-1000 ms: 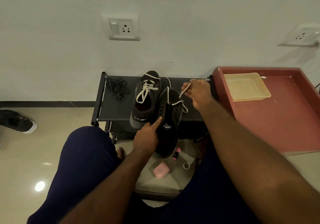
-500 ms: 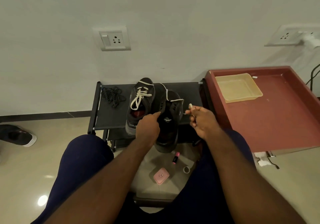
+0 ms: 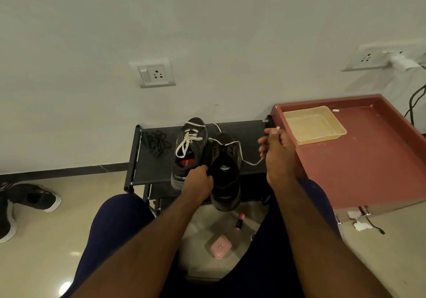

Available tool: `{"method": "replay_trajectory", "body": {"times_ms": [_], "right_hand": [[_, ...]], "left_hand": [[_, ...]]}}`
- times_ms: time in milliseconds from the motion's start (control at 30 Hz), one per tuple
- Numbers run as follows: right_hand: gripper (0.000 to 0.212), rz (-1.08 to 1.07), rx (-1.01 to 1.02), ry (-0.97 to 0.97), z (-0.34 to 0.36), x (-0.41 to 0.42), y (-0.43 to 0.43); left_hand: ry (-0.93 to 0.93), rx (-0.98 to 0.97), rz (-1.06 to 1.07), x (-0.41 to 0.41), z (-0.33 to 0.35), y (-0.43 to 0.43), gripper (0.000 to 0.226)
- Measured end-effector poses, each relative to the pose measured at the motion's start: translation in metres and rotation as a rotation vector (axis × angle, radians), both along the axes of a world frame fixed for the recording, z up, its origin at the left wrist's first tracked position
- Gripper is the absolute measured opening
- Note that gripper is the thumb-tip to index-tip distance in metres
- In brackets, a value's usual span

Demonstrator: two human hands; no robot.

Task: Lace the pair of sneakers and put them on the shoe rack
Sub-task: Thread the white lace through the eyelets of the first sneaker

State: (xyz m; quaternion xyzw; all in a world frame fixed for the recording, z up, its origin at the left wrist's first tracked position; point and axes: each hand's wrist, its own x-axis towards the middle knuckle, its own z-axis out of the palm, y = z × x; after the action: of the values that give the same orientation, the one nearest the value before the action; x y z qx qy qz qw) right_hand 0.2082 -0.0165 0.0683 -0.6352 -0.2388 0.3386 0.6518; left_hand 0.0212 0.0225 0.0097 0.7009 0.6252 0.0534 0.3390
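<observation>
Two knees in dark blue trousers nearest, spread apart, with a pink case (image 3: pixel 220 246) and a pink tube (image 3: pixel 239 221) on the floor between them. Just beyond, grips with the left hand (image 3: pixel 198 182) the partly laced sneaker (image 3: pixel 224 175), fingers curled round the left edge of its opening; holds it tilted, heel hanging past the front of the shoe rack (image 3: pixel 156 171), toe over the top shelf. Pinches with the right hand (image 3: pixel 276 152), held up to the right of that sneaker, the white lace (image 3: pixel 239 152): fingers clamped on it near its tip, slack looping back to the eyelets. Close against it on the left, the other sneaker (image 3: pixel 190 150), standing on the top shelf with white lacing crossed over its tongue. Farther left on the same shelf, a tangle of black lace (image 3: pixel 155 142). To the right, a red worktop (image 3: pixel 368 159) bearing a yellow tray (image 3: pixel 313 125). Farthest, a wall socket (image 3: pixel 155 73).
</observation>
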Motion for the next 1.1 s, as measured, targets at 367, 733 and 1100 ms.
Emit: {"method": "replay_trajectory", "body": {"times_ms": [367,733,1100], "right_hand": [[0.032,0.665,0.002,0.578,0.025,-0.003,-0.018],[0.024,-0.002,0.053,-0.385,0.057,0.01,0.031],[0.046,0.611,0.01,0.432,0.051,0.001,0.009]], "left_hand": [[-0.534,0.29,-0.338,0.051,0.057,0.004,0.028],[-0.217,0.381,-0.492,0.072,0.094,0.026,0.024],[-0.289,0.392,-0.417,0.085,0.107,0.083,0.019]]}}
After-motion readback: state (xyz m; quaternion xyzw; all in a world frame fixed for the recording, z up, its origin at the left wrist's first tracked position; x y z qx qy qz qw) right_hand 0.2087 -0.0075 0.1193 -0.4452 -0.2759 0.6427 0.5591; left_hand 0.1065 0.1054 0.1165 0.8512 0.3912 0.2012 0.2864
